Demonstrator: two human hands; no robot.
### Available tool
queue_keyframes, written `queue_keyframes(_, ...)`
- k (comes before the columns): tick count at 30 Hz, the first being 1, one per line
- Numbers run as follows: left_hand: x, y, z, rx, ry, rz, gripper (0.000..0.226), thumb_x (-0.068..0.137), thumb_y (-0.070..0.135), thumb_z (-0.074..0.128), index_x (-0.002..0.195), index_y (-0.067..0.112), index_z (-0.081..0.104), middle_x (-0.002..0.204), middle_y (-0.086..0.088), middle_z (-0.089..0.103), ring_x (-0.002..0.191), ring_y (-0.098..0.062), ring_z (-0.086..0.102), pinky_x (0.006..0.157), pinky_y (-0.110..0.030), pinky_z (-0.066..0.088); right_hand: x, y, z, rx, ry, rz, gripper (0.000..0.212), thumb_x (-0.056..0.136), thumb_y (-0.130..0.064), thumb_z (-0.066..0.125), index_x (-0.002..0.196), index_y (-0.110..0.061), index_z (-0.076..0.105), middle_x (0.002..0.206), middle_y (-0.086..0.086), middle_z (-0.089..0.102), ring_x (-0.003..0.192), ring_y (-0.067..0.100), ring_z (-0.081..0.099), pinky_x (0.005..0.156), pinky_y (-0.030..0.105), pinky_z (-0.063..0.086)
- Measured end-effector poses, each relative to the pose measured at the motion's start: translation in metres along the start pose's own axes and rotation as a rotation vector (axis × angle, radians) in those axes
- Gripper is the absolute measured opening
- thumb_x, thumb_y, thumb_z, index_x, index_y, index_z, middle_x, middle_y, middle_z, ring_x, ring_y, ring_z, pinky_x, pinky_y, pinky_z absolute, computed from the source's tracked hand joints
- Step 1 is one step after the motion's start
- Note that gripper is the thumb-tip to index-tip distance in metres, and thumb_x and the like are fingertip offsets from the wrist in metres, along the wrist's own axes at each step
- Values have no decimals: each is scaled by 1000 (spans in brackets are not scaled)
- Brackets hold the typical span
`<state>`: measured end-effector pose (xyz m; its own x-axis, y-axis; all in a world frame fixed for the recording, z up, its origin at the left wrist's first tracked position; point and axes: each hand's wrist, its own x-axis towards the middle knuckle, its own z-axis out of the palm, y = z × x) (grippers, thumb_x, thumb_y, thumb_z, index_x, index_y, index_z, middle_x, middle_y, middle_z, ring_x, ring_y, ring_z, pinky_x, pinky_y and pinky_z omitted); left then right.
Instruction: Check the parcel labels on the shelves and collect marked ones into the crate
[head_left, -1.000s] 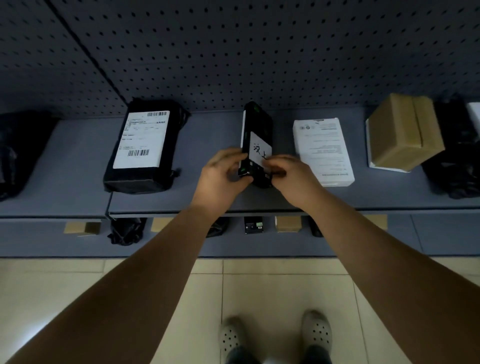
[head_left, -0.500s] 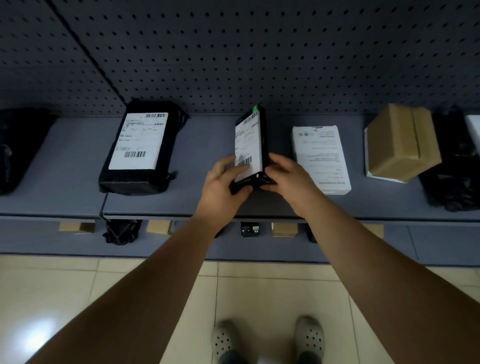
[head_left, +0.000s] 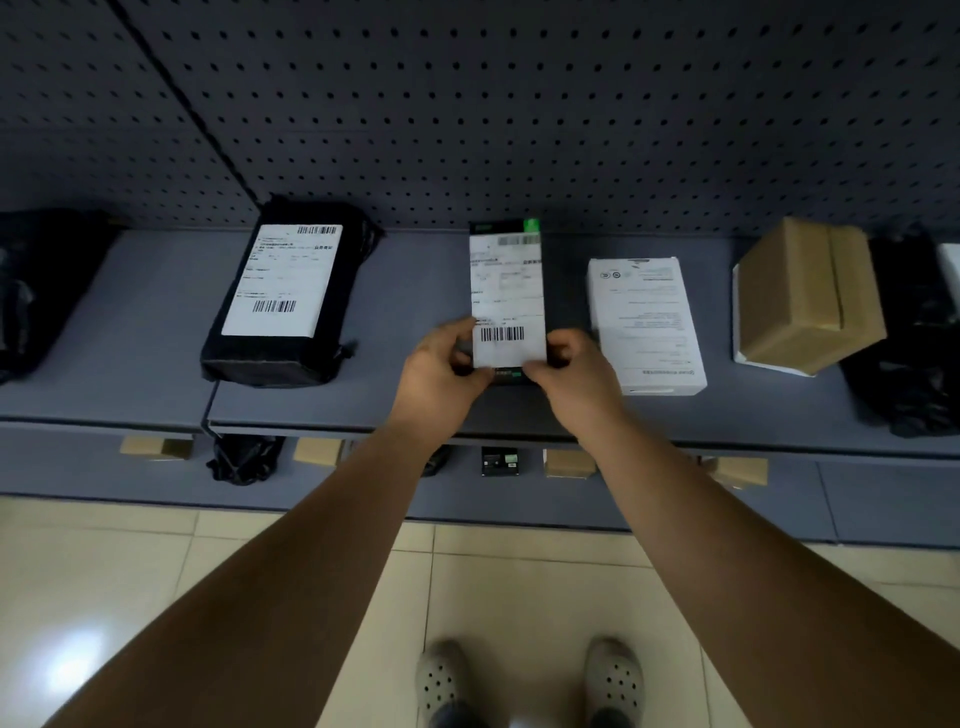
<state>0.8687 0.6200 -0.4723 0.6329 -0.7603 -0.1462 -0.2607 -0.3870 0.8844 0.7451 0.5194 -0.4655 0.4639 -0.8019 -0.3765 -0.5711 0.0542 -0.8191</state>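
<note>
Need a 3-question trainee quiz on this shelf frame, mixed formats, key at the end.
1. True or false: both hands hold the black box by its near end.
2. What lies directly right of the black box? A) white box B) brown carton C) black pouch
3. Fill in: the label on the held box faces ____.

Key
1. True: the left hand and right hand grip its near corners.
2. A: the white box; the brown carton sits farther right, the black pouch to the left.
3. Up, towards the camera.
</note>
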Motion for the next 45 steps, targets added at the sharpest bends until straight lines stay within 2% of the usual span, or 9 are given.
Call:
queue_keyframes(4, -10, 0, 0, -89, 76, 68, 60, 80, -2, 72, 131, 23, 54, 108, 16, 59, 84, 2, 59, 71, -7, 46, -7, 5, -1, 143, 38, -48, 38, 84, -14, 72, 109, -33, 52, 98, -19, 58, 99, 12, 62, 94, 42, 53)
queue_keyframes(10, -19, 2, -5, -72, 105, 180, 63, 77, -5, 73, 128, 27, 55, 113, 17, 55, 92, -4, 58, 81, -23, 52, -19, 3, -7, 230, 51, -100, 41, 87, -12, 70, 119, -30, 53, 113, -10, 62, 99, 1, 59, 99, 39, 50)
queue_keyframes(20, -18, 0, -24, 40, 59, 288, 67, 76, 7, 79, 135, 24, 53, 113, 19, 53, 100, -7, 54, 82, -12, 45, -23, -5, -8, 270, 39, -107, 40, 88, -11, 69, 119, -35, 57, 107, -18, 62, 106, 8, 61, 98, 39, 52)
queue_keyframes(25, -11, -1, -28, 56, 25, 197, 57, 79, 13, 79, 129, 29, 58, 105, 20, 58, 95, 0, 55, 81, -7, 42, -19, -11, -6, 237, 20, -42, 44, 91, -11, 66, 134, -20, 58, 112, -6, 62, 100, 19, 66, 90, 31, 56)
queue_keyframes(31, 2, -12, -24, 79, -14, 42, 47, 82, 19, 77, 124, 34, 62, 89, 13, 61, 84, -2, 62, 75, -8, 48, -7, -11, 7, 54, 10, -71, 36, 93, -13, 61, 128, -22, 64, 109, -4, 67, 96, 21, 66, 89, 39, 55)
queue_keyframes(35, 7, -12, -17, 94, -50, 44, 52, 81, 15, 76, 124, 37, 58, 104, 17, 66, 96, -5, 61, 86, -17, 50, -7, -7, 2, -57, -3, -90, 43, 96, -15, 59, 137, -25, 55, 115, -7, 64, 91, 6, 54, 70, 10, 41)
queue_keyframes(41, 5, 6, 2, 294, 92, 252, 54, 83, 20, 74, 134, 18, 54, 134, 1, 53, 124, -15, 43, 103, -20, 30, -17, 10, -52, -139, 211, -233, 40, 92, -20, 65, 132, -17, 59, 119, 2, 62, 95, 12, 59, 87, 20, 50)
queue_keyframes(43, 0, 20, 22, 279, 17, 303, 53, 85, 23, 73, 134, 17, 54, 136, 1, 50, 125, -16, 44, 107, -22, 33, -18, 22, -79, -240, 295, -279, 36, 92, -18, 65, 127, -14, 63, 122, 8, 61, 102, 19, 60, 95, 34, 51)
queue_keyframes(45, -5, 35, 48, 255, -92, 306, 56, 85, 25, 73, 136, 17, 52, 138, 1, 48, 125, -17, 46, 109, -30, 39, -17, 34, -99, -345, 332, -289, 34, 91, -17, 65, 125, -11, 65, 125, 13, 58, 109, 26, 59, 101, 30, 45)
